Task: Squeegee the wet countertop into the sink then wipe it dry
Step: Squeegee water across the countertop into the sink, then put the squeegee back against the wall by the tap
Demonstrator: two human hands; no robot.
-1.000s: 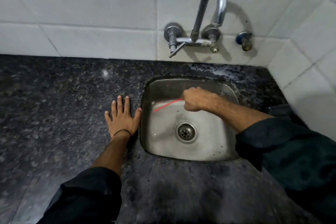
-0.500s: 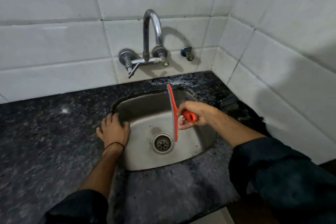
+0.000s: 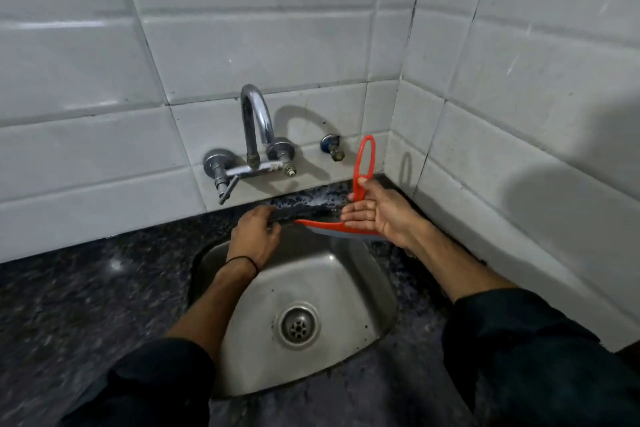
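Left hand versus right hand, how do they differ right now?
Left hand rests with bent fingers on the back rim of the sink; right hand holds the red squeegee, fingers straighter. Left wrist wears a black band; right wrist is bare. Both arms wear dark sleeves.
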